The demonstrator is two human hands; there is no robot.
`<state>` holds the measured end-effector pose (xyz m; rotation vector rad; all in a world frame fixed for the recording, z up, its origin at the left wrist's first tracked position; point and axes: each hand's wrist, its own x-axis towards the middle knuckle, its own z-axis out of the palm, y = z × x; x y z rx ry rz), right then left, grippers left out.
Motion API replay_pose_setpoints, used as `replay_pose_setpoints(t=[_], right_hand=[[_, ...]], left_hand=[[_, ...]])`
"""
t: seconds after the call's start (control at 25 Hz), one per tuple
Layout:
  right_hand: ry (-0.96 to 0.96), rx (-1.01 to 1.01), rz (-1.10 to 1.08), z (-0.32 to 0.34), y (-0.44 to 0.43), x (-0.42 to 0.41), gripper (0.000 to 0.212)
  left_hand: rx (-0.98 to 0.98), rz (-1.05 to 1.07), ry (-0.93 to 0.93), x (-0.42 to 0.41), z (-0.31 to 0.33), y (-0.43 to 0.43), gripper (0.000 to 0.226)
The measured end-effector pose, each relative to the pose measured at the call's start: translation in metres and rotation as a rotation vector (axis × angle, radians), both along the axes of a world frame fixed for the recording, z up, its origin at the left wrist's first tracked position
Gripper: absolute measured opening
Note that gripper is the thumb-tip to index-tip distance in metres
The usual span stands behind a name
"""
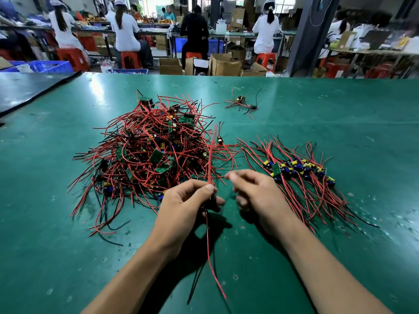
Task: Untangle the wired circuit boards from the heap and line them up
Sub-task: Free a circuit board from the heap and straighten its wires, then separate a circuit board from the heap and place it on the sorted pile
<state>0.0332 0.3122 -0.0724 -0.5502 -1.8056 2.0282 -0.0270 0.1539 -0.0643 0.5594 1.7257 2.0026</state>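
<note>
A tangled heap point(149, 150) of small green circuit boards with red and black wires lies on the green table point(340, 114), left of centre. To the right, a row of boards point(299, 168) lies side by side with wires fanned toward me. My left hand point(188, 205) pinches a wired board; its red wire point(213, 257) hangs down toward me and other red strands run up from my fingers. My right hand point(254, 193) hovers just right of it, blurred, fingers curled, with no thing plainly in them.
A small separate cluster of two wired boards point(243, 103) lies farther back, right of centre. A dark mat point(27, 87) covers the far left corner. Beyond the table edge stand cardboard boxes point(224, 64), blue crates, red stools and seated people at benches.
</note>
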Motion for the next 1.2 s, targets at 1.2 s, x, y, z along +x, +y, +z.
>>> replay_pose_setpoints(t=[1.2], right_hand=[[-0.01, -0.204, 0.26, 0.008, -0.008, 0.005, 0.02]], left_hand=[[0.101, -0.123, -0.36, -0.002, 0.003, 0.007, 0.033]])
